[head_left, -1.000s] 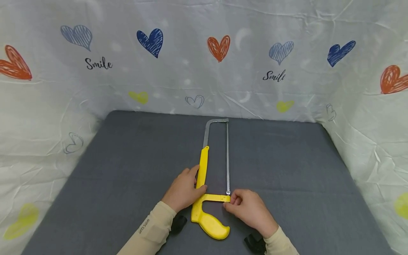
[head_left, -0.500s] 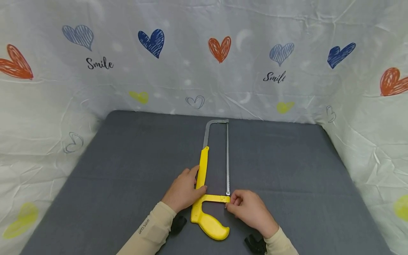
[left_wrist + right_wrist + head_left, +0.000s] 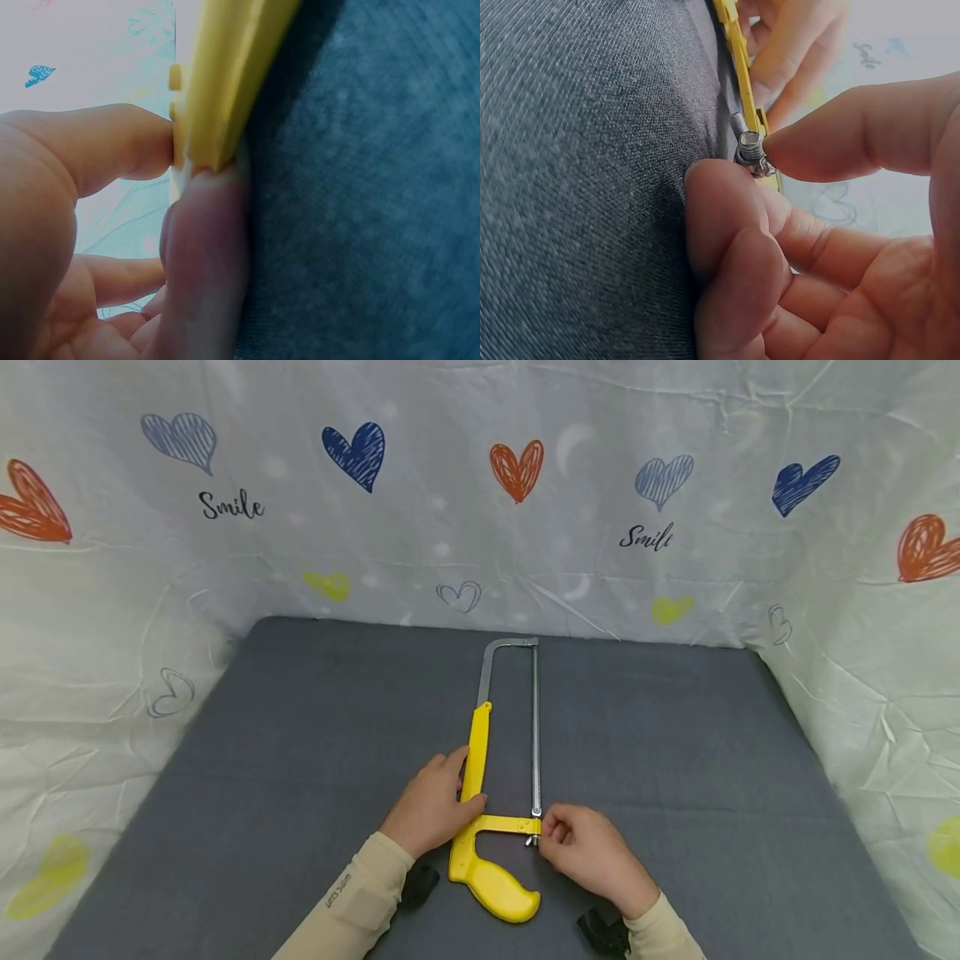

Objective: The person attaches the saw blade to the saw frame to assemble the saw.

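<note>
A hacksaw (image 3: 495, 885) with a yellow handle and grey front frame lies flat on the dark cloth, its blade side to the right. My left hand (image 3: 432, 808) grips the yellow frame from the left, thumb on top; in the left wrist view, finger and thumb pinch the yellow bar (image 3: 232, 75). At the near end of the blade (image 3: 536, 735), my right hand (image 3: 596, 852) is at a small metal wing nut (image 3: 532, 841). In the right wrist view the wing nut (image 3: 754, 154) sits between one fingertip and the other curled fingers.
Dark grey cloth (image 3: 337, 710) covers the table. White curtain (image 3: 442, 543) printed with hearts hangs behind and at both sides. Black wrist-mounted devices (image 3: 602, 933) sit under both wrists.
The right thumb has shifted slightly right and back, so the wing nut now shows in the head view. The left hand and hacksaw stay in place.
</note>
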Action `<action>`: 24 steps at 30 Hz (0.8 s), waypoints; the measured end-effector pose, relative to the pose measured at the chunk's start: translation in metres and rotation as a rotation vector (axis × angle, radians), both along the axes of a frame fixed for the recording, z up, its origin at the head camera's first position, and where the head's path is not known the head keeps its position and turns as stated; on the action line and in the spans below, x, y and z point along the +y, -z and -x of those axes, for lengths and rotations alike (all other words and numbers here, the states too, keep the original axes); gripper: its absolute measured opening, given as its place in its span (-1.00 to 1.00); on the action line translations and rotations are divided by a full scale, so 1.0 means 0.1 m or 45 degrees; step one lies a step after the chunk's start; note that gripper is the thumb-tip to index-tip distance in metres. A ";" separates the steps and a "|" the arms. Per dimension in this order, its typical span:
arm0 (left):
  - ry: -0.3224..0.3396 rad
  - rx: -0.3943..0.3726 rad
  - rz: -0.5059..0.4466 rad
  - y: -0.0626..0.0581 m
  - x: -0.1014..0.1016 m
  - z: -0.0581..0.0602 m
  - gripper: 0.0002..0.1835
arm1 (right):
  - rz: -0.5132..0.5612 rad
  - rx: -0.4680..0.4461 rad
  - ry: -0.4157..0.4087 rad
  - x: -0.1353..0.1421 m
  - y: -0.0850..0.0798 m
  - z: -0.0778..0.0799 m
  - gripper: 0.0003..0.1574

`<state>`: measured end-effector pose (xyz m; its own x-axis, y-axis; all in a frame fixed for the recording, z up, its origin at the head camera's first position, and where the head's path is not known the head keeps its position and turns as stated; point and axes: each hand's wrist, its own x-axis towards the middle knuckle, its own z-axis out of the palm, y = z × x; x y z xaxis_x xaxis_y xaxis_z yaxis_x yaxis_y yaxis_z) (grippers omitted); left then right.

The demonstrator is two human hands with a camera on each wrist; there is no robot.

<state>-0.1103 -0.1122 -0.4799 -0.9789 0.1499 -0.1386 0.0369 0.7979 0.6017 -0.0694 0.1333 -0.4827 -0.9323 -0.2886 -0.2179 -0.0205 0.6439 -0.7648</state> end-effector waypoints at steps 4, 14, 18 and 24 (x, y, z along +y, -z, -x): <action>0.001 0.001 0.007 0.00 -0.01 0.00 -0.16 | 0.009 0.004 -0.005 -0.01 -0.01 0.00 -0.87; -0.004 -0.007 -0.001 0.01 -0.01 0.00 -0.16 | -0.013 0.029 -0.022 0.00 -0.01 0.00 -0.87; -0.002 -0.003 -0.004 0.02 -0.02 0.00 -0.16 | -0.019 0.025 -0.024 0.00 -0.01 0.00 -0.87; 0.001 -0.001 0.004 0.02 -0.01 0.01 -0.15 | -0.025 0.014 -0.019 -0.01 -0.02 -0.01 -0.85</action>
